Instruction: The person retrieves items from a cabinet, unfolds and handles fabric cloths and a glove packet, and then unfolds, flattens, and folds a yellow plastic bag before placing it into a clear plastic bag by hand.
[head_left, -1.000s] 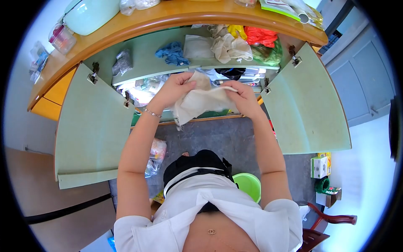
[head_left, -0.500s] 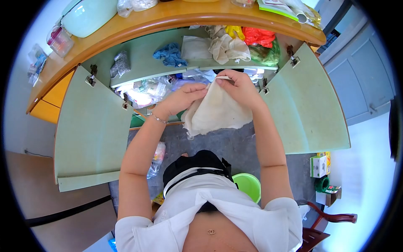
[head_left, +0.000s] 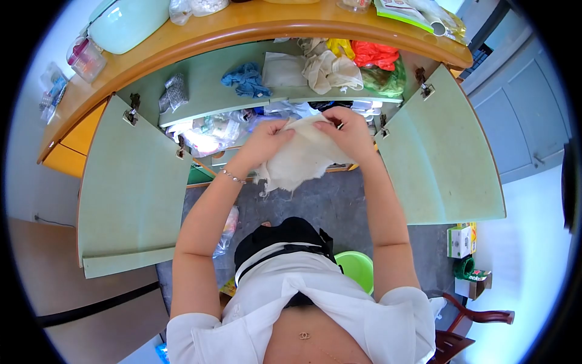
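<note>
Head: cloth (head_left: 298,159), frayed edge downward

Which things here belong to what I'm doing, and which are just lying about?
In use:
- off-white cloth, held by left hand and right hand

Apparently just lying about:
- crumpled blue bundle, red bag
- light-green tub

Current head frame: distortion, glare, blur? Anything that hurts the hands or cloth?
Head view: strong fisheye, countertop edge bowed, corners black; head view: glare whitens part of the plastic bags on the lower shelf, right wall washed out bluish-white; head view: no obvious motion blur on cloth, left hand or right hand.
</note>
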`<action>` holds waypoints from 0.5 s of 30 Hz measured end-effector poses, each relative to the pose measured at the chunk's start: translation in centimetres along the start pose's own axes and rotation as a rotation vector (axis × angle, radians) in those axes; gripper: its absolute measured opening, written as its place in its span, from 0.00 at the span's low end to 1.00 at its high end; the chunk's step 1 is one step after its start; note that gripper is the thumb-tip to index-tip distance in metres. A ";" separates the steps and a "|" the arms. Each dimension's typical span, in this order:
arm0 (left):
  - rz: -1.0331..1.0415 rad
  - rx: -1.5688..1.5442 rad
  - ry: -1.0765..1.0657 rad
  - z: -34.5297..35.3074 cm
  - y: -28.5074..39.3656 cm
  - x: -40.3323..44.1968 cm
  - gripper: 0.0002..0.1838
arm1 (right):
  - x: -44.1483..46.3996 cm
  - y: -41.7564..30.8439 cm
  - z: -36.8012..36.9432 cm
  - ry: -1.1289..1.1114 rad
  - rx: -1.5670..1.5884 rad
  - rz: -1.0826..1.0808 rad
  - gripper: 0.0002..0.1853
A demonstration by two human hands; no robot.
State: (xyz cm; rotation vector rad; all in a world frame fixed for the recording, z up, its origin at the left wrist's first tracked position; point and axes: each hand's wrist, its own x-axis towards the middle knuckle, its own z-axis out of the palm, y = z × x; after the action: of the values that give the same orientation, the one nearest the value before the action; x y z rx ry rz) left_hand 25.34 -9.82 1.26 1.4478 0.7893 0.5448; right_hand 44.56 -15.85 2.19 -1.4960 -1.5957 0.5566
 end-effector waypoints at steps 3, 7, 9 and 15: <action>-0.025 -0.040 0.117 -0.3 -1.6 1.2 0.11 | -2.3 -1.9 3.2 0.132 -0.160 -0.186 0.10; -0.024 -0.273 0.057 -0.5 -2.0 1.3 0.11 | -4.1 -1.9 5.9 0.107 -0.060 -0.331 0.09; -0.023 -0.348 -0.019 -0.8 -1.4 0.9 0.13 | -4.2 -0.9 6.0 0.165 -0.052 -0.326 0.12; 0.080 0.074 -0.269 -1.5 -0.5 0.0 0.14 | -2.2 -0.6 2.6 0.271 -0.233 -0.315 0.31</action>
State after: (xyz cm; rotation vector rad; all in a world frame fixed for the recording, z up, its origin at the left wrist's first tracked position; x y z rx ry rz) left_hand 24.19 -8.86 0.88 1.5868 0.5444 0.3736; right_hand 41.90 -17.44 0.63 -1.3780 -1.6755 -0.0106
